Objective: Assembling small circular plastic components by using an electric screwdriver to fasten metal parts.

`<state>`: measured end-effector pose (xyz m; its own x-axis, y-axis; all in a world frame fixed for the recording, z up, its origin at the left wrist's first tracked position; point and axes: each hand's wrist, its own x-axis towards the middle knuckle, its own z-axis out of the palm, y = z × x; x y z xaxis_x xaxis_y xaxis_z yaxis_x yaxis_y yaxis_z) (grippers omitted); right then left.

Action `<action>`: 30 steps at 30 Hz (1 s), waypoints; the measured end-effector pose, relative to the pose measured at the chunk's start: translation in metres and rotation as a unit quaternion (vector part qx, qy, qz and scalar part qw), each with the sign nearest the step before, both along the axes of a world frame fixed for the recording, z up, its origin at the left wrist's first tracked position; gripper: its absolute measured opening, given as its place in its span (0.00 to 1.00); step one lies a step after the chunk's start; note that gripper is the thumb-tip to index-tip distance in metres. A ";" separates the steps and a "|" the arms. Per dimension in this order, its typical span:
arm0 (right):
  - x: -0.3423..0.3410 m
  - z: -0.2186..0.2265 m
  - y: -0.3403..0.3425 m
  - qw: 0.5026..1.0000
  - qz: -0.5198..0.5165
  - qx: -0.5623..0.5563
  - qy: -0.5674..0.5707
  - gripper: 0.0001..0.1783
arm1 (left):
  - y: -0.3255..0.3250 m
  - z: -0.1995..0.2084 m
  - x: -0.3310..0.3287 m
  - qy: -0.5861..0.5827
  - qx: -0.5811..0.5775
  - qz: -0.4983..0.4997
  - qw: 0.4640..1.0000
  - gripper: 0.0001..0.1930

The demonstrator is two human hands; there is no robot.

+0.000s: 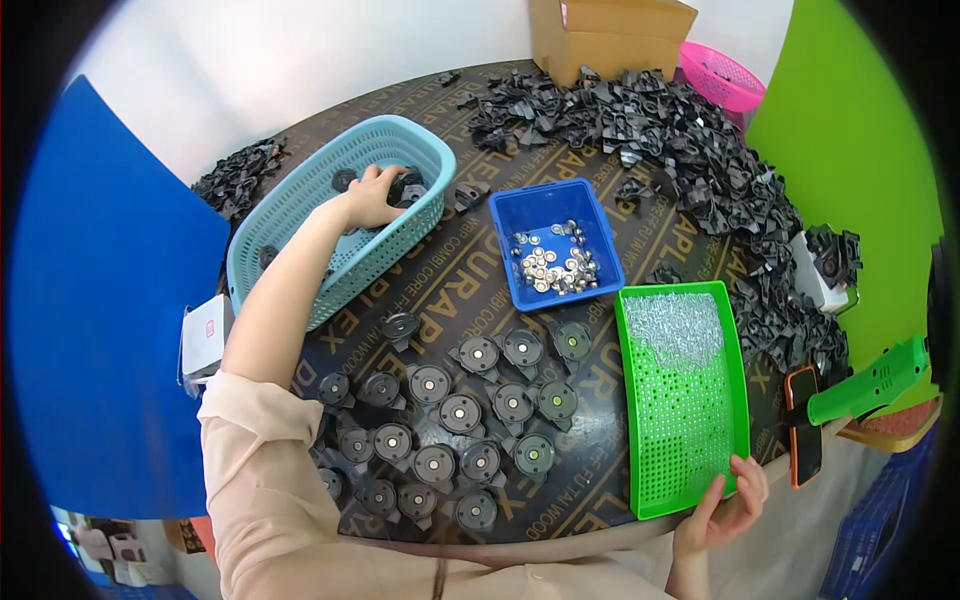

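Note:
My left hand [372, 200] reaches into a teal perforated basket [300, 195], its thumb and fingers curved round a black plastic part [410, 190] at the basket's right end. Other dark round parts lie in the basket, some hidden by my arm. My right hand [728, 508] is at the near right corner of a green perforated tray [683, 430], fingers apart, thumb and fingertips touching its rim. Small silvery pieces [675, 328] cover the tray's far end. Between basket and tray, several round black assemblies [460, 412] with small centre pins lie in rows on the table.
A blue bin [550, 205] holds small round metal pieces [560, 270]. Black plastic parts [650, 125] are heaped along the far and right edges, near a cardboard box [610, 35] and a pink basket [722, 78]. A phone [804, 430] and a green tool [870, 383] lie right.

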<state>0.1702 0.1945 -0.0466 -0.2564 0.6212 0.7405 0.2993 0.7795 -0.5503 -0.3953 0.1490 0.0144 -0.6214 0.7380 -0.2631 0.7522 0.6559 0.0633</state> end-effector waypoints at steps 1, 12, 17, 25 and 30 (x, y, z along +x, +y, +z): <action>0.000 0.000 0.000 1.000 0.001 0.000 0.005 0.17 | 0.000 -0.002 -0.004 -0.015 0.025 -0.019 0.999 0.42; 0.004 -0.001 -0.003 0.998 -0.041 0.003 -0.057 0.08 | -0.015 0.003 0.004 0.076 0.202 -0.022 0.976 0.16; 0.006 -0.001 -0.003 0.998 -0.039 0.010 -0.052 0.08 | -0.023 0.008 -0.002 0.150 0.233 0.006 0.961 0.14; 0.003 0.002 -0.002 0.998 -0.051 0.009 -0.046 0.09 | -0.039 0.006 -0.009 0.128 0.317 0.029 0.939 0.13; 0.003 0.004 -0.003 0.999 -0.034 0.008 -0.041 0.07 | -0.041 0.038 0.027 0.137 0.384 0.063 0.911 0.13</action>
<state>0.1735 0.1917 -0.0424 -0.2738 0.6278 0.7287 0.3950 0.7642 -0.5099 -0.3687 0.1078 0.0529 -0.6785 0.5576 0.4782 0.7307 0.5790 0.3616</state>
